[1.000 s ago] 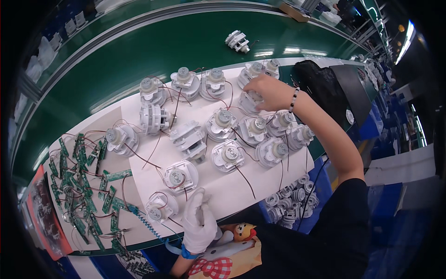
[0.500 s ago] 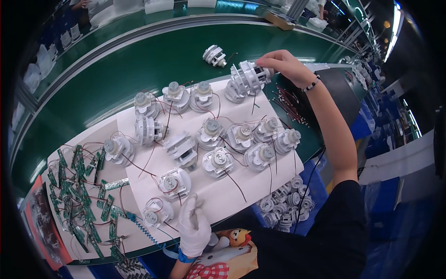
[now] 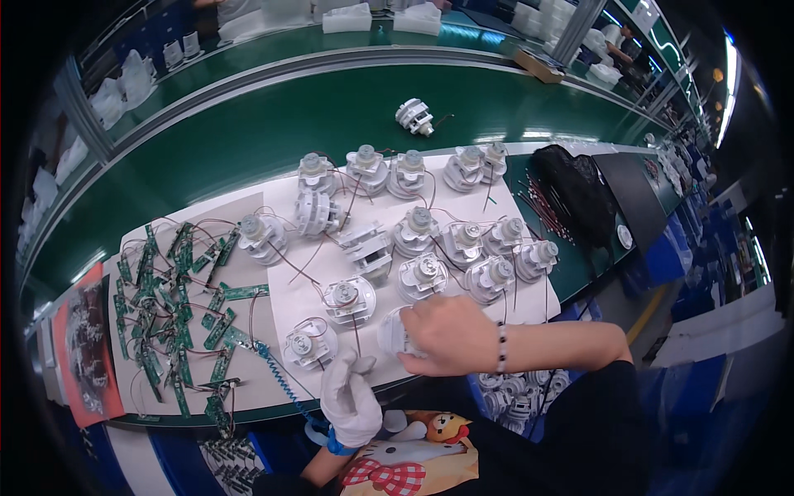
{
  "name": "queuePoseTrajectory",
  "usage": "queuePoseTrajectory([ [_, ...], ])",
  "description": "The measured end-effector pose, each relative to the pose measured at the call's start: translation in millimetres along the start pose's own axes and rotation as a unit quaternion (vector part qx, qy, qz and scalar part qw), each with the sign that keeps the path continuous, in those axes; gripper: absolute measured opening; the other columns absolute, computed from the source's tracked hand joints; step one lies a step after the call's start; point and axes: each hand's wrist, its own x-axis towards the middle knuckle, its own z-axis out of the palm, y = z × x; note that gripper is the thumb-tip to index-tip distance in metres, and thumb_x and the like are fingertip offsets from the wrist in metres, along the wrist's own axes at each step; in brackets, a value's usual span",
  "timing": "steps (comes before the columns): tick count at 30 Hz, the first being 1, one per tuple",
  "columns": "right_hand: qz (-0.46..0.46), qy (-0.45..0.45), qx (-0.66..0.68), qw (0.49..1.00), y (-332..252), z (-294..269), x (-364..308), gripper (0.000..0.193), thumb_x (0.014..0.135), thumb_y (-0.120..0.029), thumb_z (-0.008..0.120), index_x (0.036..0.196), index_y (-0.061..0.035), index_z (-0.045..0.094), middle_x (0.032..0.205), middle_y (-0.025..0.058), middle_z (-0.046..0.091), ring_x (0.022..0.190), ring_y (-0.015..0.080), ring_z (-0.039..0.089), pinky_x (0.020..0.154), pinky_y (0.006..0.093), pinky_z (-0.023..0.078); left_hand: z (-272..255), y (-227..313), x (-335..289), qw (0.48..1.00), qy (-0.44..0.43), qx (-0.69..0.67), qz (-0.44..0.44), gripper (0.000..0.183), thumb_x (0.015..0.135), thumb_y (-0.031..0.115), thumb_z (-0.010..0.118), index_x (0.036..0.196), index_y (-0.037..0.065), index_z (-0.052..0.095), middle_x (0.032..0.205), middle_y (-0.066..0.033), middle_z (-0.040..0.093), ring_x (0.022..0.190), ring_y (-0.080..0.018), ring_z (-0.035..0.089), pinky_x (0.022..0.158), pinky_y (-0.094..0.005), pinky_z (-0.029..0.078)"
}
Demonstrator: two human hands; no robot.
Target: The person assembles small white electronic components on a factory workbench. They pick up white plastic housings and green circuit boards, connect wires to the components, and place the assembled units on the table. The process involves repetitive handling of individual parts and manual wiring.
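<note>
My right hand (image 3: 453,335), bare with a beaded bracelet, is closed on a white round plastic motor assembly (image 3: 392,332) at the near side of the white sheet. My fingers hide most of that part. To its left is my left hand (image 3: 351,403), in a white glove with a blue wrist band. Its fingers are loosely bent, with nothing seen in them. Just beyond the glove sits another motor assembly (image 3: 310,344) with thin wires. Several more stand around on the sheet, among them one (image 3: 348,299) beyond both hands and one (image 3: 422,276) past my right hand.
Green circuit boards (image 3: 178,318) with wires lie piled at the left. A coiled blue cord (image 3: 281,378) runs to my wrist band. One assembly (image 3: 413,117) lies on the green surface beyond. Loose wires (image 3: 542,207) and a black bag (image 3: 575,194) are at right; a blue bin (image 3: 542,423) holds white parts.
My right hand has come from the far right of the sheet to its near side, bringing a motor assembly along. My left hand stays near the front edge. The whole view has shifted.
</note>
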Motion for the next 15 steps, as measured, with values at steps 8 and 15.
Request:
queuePoseTrajectory([
  [8,-0.019,-0.01,-0.025,0.999,14.8,1.5,40.8,0.048,0.07,-0.049,0.065,0.076,-0.0012,0.06,0.069,0.0122,0.06,0.063,0.0277,0.06,0.055,0.0341,0.049,-9.8,-7.7,10.2,0.975,0.034,0.158,0.153,0.037,0.081,-0.007,0.041,0.116,0.003,0.043,0.1,-0.0192,0.055,0.07,-0.023,0.062,0.061,-0.0301,0.051],
  [15,0.209,0.191,-0.044,0.958,222.2,-59.3,204.1,0.047,0.072,-0.044,0.064,0.087,0.0009,0.065,0.088,0.0181,0.064,0.083,0.0305,0.062,0.075,0.0366,0.049,-15.5,-15.1,3.8,0.973,-0.026,0.161,0.162,0.046,0.07,-0.009,0.048,0.113,0.005,0.041,0.092,-0.0188,0.058,0.065,-0.0285,0.061,0.059,-0.0346,0.05],
])
